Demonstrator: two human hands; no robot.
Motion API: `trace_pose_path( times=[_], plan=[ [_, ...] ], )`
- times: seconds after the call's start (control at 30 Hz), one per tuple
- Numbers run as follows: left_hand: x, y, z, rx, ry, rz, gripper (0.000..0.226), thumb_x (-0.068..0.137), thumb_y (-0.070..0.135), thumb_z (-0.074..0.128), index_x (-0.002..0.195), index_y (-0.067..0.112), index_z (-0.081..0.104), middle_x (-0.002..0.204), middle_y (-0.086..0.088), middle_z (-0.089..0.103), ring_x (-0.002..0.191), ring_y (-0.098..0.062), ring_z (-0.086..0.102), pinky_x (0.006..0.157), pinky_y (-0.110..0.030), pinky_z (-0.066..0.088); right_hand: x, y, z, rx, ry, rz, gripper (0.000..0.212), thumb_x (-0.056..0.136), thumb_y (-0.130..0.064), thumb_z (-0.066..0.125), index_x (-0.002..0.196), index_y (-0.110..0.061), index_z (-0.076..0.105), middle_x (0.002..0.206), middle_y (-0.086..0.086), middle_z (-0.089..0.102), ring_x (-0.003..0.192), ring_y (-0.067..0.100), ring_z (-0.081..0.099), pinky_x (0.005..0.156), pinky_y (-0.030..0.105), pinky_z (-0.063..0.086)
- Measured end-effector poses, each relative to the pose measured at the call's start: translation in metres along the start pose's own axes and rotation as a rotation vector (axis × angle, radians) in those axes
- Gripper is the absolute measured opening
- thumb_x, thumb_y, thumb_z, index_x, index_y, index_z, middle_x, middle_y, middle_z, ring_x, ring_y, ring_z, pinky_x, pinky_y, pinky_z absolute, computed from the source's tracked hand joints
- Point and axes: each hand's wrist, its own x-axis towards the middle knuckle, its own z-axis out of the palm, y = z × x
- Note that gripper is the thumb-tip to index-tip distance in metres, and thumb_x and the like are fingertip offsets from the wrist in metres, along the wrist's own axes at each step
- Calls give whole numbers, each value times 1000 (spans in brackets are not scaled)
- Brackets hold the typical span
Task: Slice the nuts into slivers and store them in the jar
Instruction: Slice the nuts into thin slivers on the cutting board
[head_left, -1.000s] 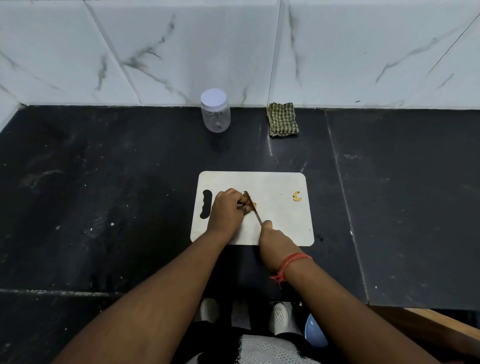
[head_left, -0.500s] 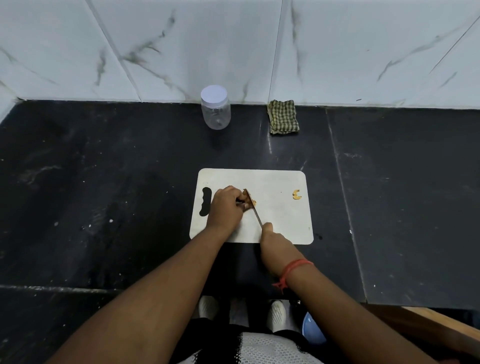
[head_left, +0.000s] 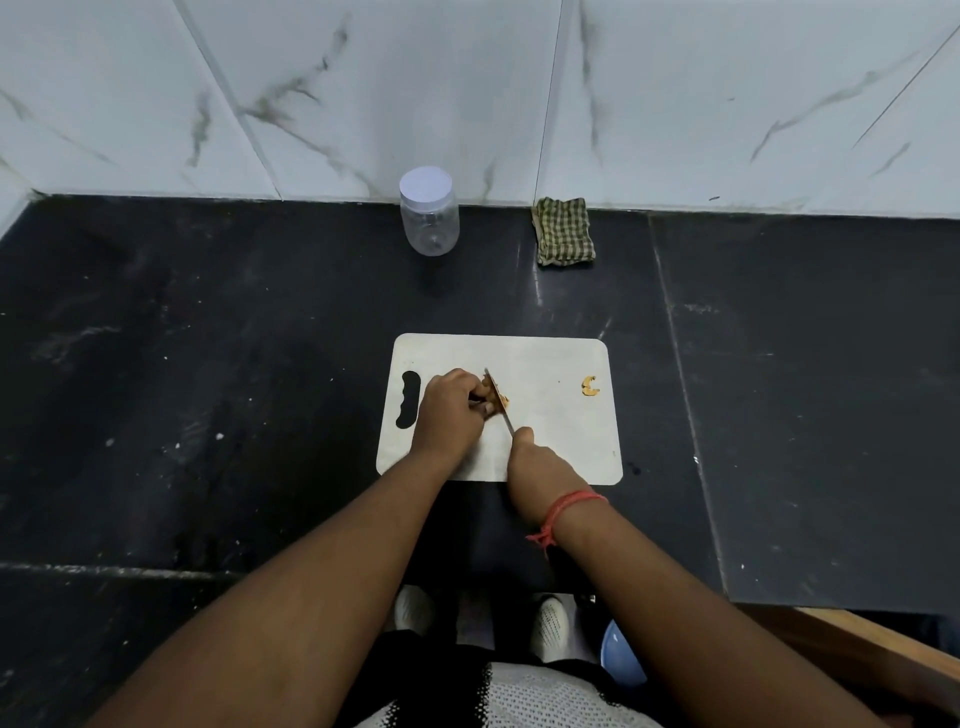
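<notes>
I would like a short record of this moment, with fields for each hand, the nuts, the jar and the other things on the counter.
left hand: holds a nut on the cutting board
right hand: grips the knife, blade on the nut
nut being cut: beside the left fingertips
spare nut: near the board's right edge, apart from the hands
jar: by the wall, lid on, looks empty
cloth: folded, right of the jar

White cutting board (head_left: 550, 436) on black counter (head_left: 208, 364); wall tiles (head_left: 467, 78) white with grey veining. Far cloth (head_left: 564, 231) green-and-cream checked; jar (head_left: 429, 218) clear, white lid; nut pieces (head_left: 590, 386) tan; wrist thread (head_left: 566, 506) orange-red.
</notes>
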Motion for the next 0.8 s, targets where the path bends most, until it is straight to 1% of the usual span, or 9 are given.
trace_pose_path(
  times=[0.1,0.2,0.27,0.33,0.4,0.5,0.6,0.73,0.8],
  plan=[
    [0,2,-2,4,-2,-2,8,85,7,75,83,11,69,89,7,61,94,-19,52,74,-22,37,-11,6,-5,-11,-38,-6,34,91,3,34,124,-3,34,87,14,56,74,28,50,67,36,40],
    [0,0,-2,10,-2,23,9,85,9,77,82,10,68,88,7,61,92,-20,51,72,-22,33,-7,2,-12,-36,-53,15,35,92,1,34,127,-2,34,103,20,62,79,30,53,68,36,40],
    [1,-2,-1,14,-6,32,11,84,10,77,81,10,68,86,7,60,91,-22,51,71,-24,33,1,-6,-15,-28,-49,25,34,91,2,33,125,-2,36,108,21,62,89,34,59,69,35,38],
    [1,-3,-1,7,-10,35,11,84,12,79,80,11,68,86,6,61,90,-22,51,71,-24,34,10,-15,-16,-11,-35,45,36,90,4,33,125,-3,37,111,21,62,99,36,61,70,34,37],
    [2,-3,-1,3,-13,40,12,83,14,80,80,11,68,87,3,64,88,-22,52,72,-25,36,15,-18,-18,-10,-19,49,40,89,5,33,128,-3,36,112,21,62,101,37,60,71,35,38],
    [2,-2,-1,-12,-8,20,11,83,12,79,81,11,69,88,3,63,89,-21,51,74,-28,40,10,-13,-12,-5,-13,26,35,89,4,32,123,-4,36,106,21,62,92,36,59,70,35,39],
    [2,-1,-1,-32,1,0,10,82,9,79,82,12,69,88,7,60,91,-19,50,74,-23,35,-1,-2,-5,-1,-33,12,29,89,3,31,117,-5,35,102,21,62,78,31,52,68,36,38],
    [1,-2,-1,-37,-10,-9,9,83,9,78,84,12,70,89,6,62,92,-20,52,76,-27,41,-2,2,-5,-7,-32,8,29,89,3,31,116,-6,35,99,21,61,76,30,48,68,37,38],
    [0,0,-1,-26,-15,-8,8,83,9,78,86,11,71,92,3,65,93,-20,53,76,-27,41,-4,4,-1,-5,-30,2,27,89,3,30,114,-6,35,90,18,59,74,31,49,68,37,39]
  ],
)
